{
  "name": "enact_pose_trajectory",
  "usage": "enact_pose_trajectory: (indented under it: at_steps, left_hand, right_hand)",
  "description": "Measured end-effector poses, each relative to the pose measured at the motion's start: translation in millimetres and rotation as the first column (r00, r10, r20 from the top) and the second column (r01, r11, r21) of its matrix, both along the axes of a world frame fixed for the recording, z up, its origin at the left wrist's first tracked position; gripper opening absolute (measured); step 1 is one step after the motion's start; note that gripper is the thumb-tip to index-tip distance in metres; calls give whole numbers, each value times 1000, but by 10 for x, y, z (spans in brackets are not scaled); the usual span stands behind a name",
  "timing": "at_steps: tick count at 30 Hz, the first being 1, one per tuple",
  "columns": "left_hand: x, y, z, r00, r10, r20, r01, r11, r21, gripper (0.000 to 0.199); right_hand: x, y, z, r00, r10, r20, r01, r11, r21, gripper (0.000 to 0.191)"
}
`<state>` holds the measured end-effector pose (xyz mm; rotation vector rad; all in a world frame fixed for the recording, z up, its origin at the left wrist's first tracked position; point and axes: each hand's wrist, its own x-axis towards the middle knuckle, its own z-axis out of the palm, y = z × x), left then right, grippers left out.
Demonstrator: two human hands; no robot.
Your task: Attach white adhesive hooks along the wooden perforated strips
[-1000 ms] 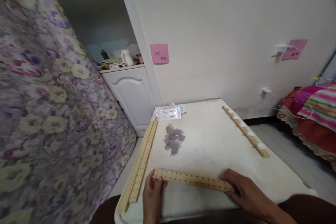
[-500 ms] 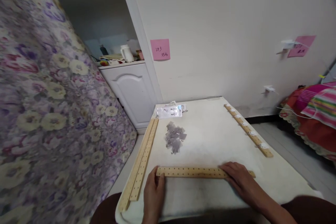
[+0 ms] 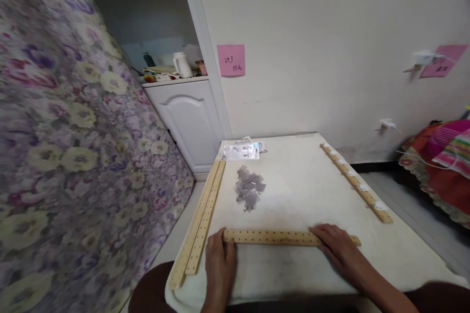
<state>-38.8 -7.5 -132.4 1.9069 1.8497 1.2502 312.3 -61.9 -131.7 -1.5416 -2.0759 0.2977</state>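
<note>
A wooden strip with rows of small holes (image 3: 273, 237) lies crosswise on the table in front of me. My left hand (image 3: 220, 259) is closed around its left end, thumb on the near edge and fingers at the far edge. Over the right part rests my right hand (image 3: 336, 244), its fingers gripping the strip, and a short end sticks out beyond it. Past the strip sits a loose pile of grey, translucent square pieces (image 3: 249, 188); their exact kind is hard to make out.
Two more perforated strips (image 3: 200, 222) lie along the table's left edge. Another strip with several white round pieces (image 3: 362, 188) lies along the right edge. Clear packaging (image 3: 240, 151) is at the back of the white table (image 3: 293, 171). A floral curtain (image 3: 73, 146) hangs at left.
The view has shifted slightly, so the table's contents sit a little further right in the picture. Both hands keep the same hold on the strip.
</note>
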Motion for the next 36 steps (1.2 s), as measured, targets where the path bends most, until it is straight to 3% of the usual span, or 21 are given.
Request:
enact_pose_trajectory:
  at_steps: [7,16,36]
  left_hand:
    - [-1,-1,18,996,-9,-84,10,1000,12,37]
    - [-35,-36,31,996,-66,-57,66,998,-4,36]
    - [-10,-92,1,996,-57,-62,59,998,16,36]
  right_hand:
    - [38,-22,-92,999,-29,17,29,1000,9,41]
    - [300,-60,-245,992,-116,51,114,993,30,39]
    - [278,-45,-216,993,-105,61,102,994,44,31]
